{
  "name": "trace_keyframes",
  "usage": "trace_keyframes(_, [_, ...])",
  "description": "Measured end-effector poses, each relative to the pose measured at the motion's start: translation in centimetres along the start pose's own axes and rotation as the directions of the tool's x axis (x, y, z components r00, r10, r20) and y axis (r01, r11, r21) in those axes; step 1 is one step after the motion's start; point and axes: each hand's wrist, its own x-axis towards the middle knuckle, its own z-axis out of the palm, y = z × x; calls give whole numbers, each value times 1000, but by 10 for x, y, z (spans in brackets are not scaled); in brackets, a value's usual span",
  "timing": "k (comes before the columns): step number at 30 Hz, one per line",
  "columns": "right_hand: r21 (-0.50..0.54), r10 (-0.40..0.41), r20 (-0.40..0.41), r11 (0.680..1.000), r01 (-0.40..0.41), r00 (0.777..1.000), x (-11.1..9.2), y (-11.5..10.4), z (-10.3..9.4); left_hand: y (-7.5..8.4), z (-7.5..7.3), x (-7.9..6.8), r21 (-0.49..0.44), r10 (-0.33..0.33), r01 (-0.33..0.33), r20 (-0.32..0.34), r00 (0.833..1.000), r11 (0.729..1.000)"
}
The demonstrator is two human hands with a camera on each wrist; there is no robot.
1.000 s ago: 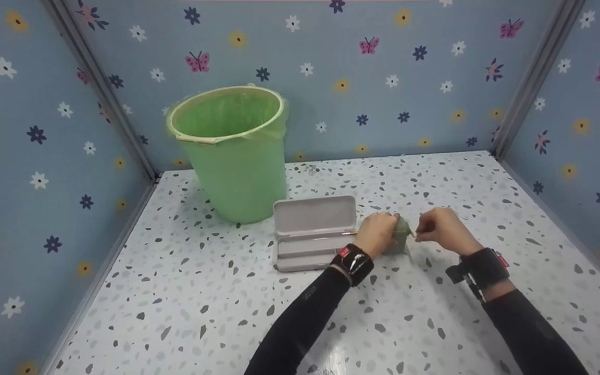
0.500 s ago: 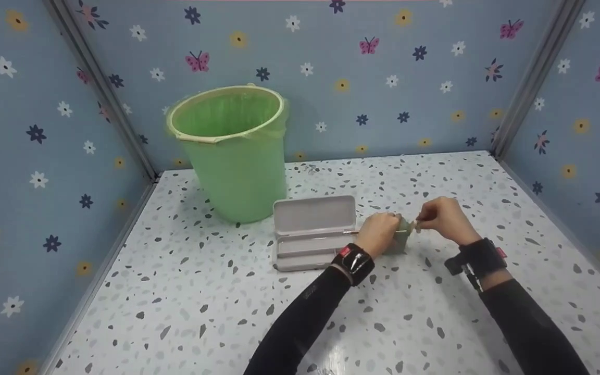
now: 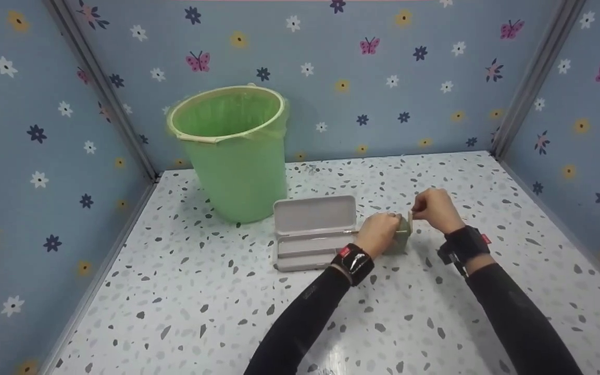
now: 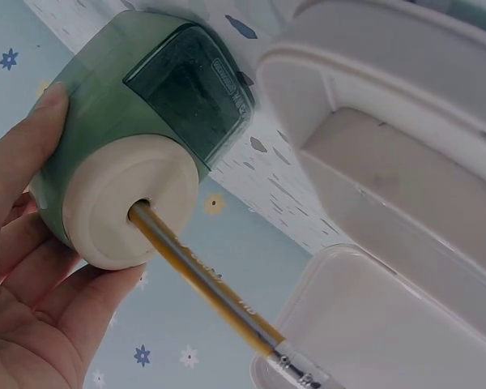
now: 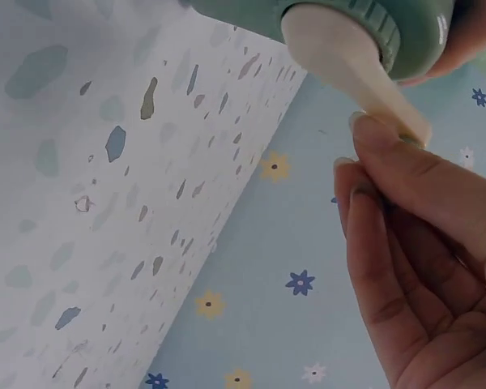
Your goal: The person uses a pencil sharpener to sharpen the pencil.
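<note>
My left grip (image 3: 379, 233) curls round the sharpener (image 4: 105, 85); my right grip (image 3: 437, 209) pinches just right of it. Both forearms (image 3: 300, 323) angle toward it.

Pencil sharpener (image 4: 97, 105): green, cream crank (image 5: 344, 61). Pencil (image 4: 206, 277): yellow with grey stripe. Pencil case (image 3: 314, 215): pale grey. Bin (image 3: 242, 177): light green, cream rim (image 3: 216, 139). Tabletop (image 3: 201, 307): white, grey terrazzo flecks. Walls (image 3: 331, 101): blue, flower-and-butterfly print. Sleeves (image 3: 295, 323): black.
</note>
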Motion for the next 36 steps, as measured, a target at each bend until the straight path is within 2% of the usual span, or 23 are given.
trace_keyframes(8, [-8, 18, -27, 1000, -18, 999, 8, 9, 17, -1, 1, -1, -4, 11, -11, -21, 1000, 1000])
trace_keyframes(14, [-57, 41, -10, 998, -42, 999, 9, 13, 25, -1, 1, -1, -2, 13, -13, 2, 1000, 1000])
trace_keyframes(19, [-97, 58, 55, 994, -52, 997, 12, 14, 29, -2, 1, 0, 5, 16, -16, -1, 1000, 1000])
trace_keyframes(24, [-96, 51, 99, 995, -42, 994, 11, 18, 33, -3, 1, -1, -26, 4, -5, -6, 1000, 1000])
trace_keyframes(30, [-125, 62, 153, 991, -43, 986, 8, 20, 37, -2, 2, -2, -54, -17, 19, 33, 999, 998])
trace_keyframes(36, [-130, 105, 192, 988, -80, 976, 3, 16, 38, -1, 1, -4, -23, -34, 35, 28, 999, 999])
